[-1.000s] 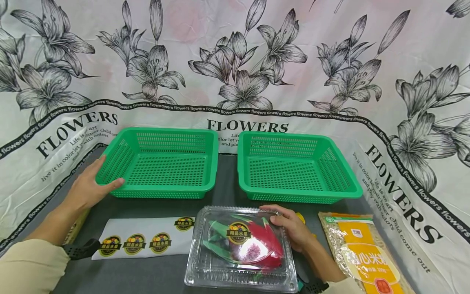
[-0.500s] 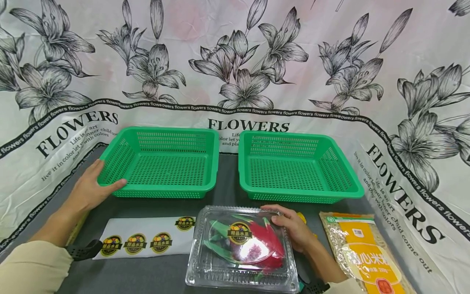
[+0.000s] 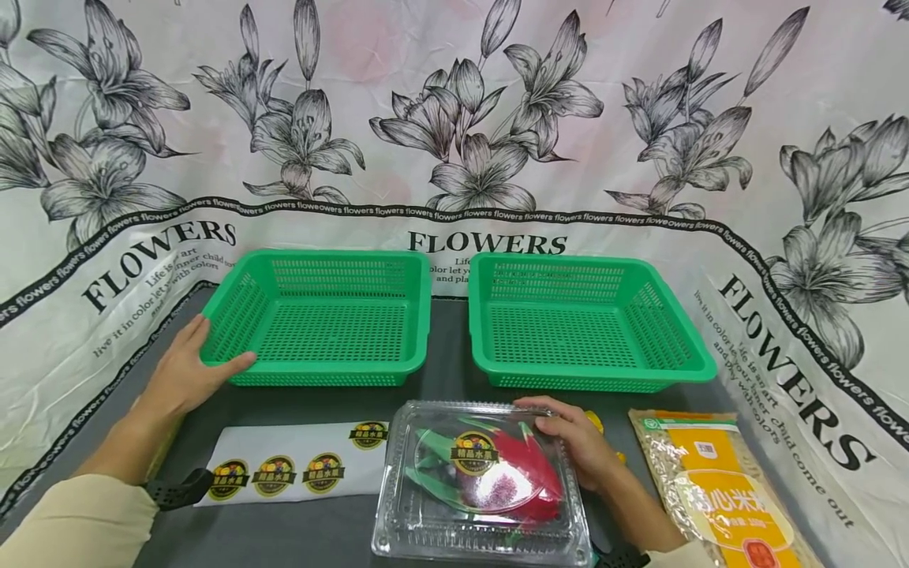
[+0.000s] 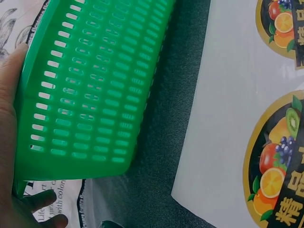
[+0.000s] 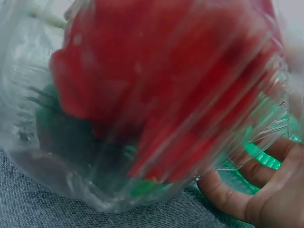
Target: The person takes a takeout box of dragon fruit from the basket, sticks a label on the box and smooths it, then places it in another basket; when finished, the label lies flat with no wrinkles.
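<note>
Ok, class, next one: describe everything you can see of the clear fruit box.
The clear fruit box looks like thin plastic, roughly rectangular, with a ribbed rim and glare on its seemingly closed lid. On top sits a round black-and-gold sticker with fruit pictures; inside lies a red dragon fruit with green tips. The box is nearer the camera than the right-hand green basket. The right hand's grip holds its far right corner. Whether it touches the table is unclear.

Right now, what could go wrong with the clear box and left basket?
The clear box, held by the right hand at one side only, may tilt and shift the red fruit inside. The left basket, gripped by the left hand at one corner, might swing round if pulled.
</note>
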Available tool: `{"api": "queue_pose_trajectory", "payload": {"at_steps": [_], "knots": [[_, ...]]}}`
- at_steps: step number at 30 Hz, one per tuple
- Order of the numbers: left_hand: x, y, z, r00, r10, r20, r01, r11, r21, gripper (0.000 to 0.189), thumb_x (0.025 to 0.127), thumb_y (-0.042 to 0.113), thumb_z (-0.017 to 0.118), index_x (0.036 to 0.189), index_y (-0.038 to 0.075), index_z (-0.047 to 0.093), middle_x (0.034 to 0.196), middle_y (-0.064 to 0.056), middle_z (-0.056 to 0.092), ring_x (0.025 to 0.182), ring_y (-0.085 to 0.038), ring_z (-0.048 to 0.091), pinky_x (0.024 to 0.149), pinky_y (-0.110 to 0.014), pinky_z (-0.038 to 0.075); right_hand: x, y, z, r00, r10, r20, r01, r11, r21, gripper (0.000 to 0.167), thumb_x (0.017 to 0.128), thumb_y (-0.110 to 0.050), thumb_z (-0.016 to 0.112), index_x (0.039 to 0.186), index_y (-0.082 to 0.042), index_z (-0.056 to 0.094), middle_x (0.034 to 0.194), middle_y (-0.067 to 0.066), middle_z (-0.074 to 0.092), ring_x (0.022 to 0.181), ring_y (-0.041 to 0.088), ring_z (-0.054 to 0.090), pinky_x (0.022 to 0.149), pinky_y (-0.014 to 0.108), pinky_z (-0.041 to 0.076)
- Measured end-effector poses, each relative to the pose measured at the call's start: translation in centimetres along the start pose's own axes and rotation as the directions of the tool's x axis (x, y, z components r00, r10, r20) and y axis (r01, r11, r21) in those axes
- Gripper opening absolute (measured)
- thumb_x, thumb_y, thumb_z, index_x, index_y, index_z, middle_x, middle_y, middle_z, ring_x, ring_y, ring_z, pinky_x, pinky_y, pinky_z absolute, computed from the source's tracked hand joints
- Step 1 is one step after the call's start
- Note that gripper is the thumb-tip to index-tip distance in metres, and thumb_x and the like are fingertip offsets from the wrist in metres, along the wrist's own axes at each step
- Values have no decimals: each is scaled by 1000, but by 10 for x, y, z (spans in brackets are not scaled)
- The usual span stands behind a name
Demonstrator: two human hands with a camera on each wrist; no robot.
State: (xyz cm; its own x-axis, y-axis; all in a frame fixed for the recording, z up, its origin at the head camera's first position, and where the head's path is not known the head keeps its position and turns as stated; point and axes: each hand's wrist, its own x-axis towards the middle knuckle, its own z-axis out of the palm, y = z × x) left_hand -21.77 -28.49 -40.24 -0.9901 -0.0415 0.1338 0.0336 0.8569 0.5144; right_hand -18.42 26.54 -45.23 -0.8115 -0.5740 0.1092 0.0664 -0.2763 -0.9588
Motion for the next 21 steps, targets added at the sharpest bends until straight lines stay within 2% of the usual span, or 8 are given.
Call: {"api": "queue_pose_trajectory", "payload": {"at_steps": [14,21], "knots": [[-1,0,-2,1000,-16,3,16,1000,-14,104,89,54,60,151,-8,3,155,-28,0,136,-55,6,96,-74,16,-1,-2,1,1000,-6,9,6,1000,8,35,100,-1,41,132,1,54,116,15,63,95,28,66,72,43,55],[-1,-4,-5,1000,-6,4,6,1000,-29,105,88,52,63,150,-9,6,153,-32,3,134,-57,10,94,-75,18,-1,0,3,999,-3,-52,3,1000,-10,34,100,-2,42,129,-2,59,114,13,63,93,26,67,72,44,55]]}}
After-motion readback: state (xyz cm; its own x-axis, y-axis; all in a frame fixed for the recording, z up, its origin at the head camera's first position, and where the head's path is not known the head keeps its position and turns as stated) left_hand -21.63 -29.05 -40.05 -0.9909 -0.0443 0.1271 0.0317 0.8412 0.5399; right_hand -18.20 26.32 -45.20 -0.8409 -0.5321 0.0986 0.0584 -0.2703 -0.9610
